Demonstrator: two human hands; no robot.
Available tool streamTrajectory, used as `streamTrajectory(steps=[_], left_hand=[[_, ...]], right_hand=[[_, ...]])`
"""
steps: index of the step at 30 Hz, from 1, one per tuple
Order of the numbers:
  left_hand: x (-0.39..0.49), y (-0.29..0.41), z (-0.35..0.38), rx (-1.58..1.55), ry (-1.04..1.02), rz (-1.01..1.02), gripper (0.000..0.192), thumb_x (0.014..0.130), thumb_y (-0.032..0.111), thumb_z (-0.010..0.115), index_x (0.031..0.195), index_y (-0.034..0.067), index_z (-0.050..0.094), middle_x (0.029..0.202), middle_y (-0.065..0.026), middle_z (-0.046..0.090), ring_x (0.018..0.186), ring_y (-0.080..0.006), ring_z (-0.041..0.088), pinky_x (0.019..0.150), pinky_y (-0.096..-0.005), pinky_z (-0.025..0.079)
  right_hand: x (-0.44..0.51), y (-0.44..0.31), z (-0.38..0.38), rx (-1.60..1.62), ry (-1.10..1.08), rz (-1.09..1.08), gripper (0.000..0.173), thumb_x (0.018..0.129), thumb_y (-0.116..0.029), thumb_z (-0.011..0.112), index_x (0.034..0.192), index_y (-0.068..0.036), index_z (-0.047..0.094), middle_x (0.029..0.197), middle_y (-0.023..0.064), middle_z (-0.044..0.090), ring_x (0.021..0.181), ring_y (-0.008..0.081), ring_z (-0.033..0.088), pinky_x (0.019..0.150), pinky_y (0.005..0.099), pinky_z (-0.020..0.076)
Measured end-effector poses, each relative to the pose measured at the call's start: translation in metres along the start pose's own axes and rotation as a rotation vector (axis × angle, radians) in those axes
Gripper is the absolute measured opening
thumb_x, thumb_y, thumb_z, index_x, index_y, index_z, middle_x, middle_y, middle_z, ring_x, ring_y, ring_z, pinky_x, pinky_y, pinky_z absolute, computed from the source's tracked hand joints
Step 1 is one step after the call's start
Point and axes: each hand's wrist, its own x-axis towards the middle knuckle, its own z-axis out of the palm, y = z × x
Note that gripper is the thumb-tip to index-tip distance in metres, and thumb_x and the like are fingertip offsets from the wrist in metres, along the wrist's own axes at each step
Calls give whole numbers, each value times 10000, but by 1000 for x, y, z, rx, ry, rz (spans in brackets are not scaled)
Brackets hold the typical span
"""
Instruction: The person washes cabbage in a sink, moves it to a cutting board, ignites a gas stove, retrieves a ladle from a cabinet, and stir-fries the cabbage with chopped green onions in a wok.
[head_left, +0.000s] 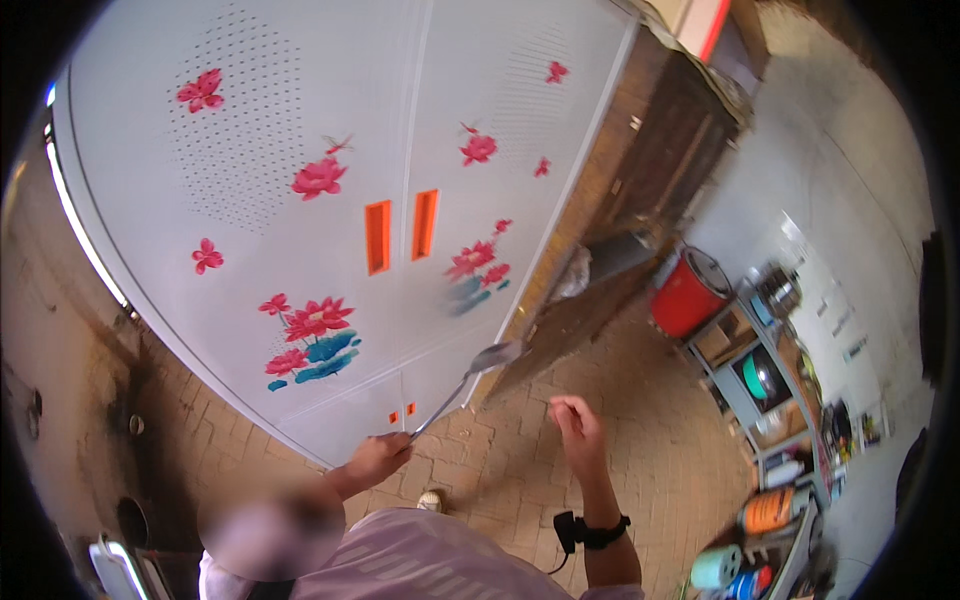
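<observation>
A long-handled metal spatula or ladle (495, 356) is held by its handle in my left hand (381, 459), at the lower middle of the view. Its broad end points up and to the right, in front of the lower edge of a white cabinet (352, 247) with painted pink flowers and orange handle recesses. My right hand (580, 426) is raised over the brick floor to the right of the utensil, with its fingers curled. Whether it holds anything small I cannot tell. A black band with a small device sits on my right forearm.
At the right stand a red bucket or drum (686, 295) with a lid and a grey shelf unit (787, 397) bearing pots, bowls and bottles. A dark wooden cabinet (652, 142) stands beside the white one. Brick floor (487, 457) lies below.
</observation>
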Motion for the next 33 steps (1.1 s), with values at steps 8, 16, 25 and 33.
streamTrajectory(steps=[8,16,25,33], left_hand=[[-132,-40,-8,388,5,-477,164,829,224,610,890,89,540,799,-122,629,714,-359,633,610,-495,510],[-202,43,47,274,175,-1034,283,815,263,624,1047,110,569,804,-154,678,770,-370,666,672,-457,532],[-152,104,49,-90,364,-909,212,906,211,599,1056,64,629,712,-101,657,619,-255,648,585,-348,514],[-38,107,33,-658,215,-719,205,984,213,532,1034,25,595,679,-33,606,534,-100,553,502,-256,457]], right_hand=[[167,-63,153,-28,-258,-531,407,965,-123,556,1341,-8,450,1307,163,535,1176,238,542,969,361,446],[204,-59,222,160,-247,-521,552,902,-214,632,1344,-20,365,1229,159,436,1123,267,463,969,406,399],[180,-52,122,406,-595,-334,466,895,-219,668,1246,3,456,1161,97,523,1095,195,495,978,367,382],[114,-15,-43,430,-262,-248,617,948,-263,579,1426,1,292,1298,167,452,1189,240,446,1007,410,356]])
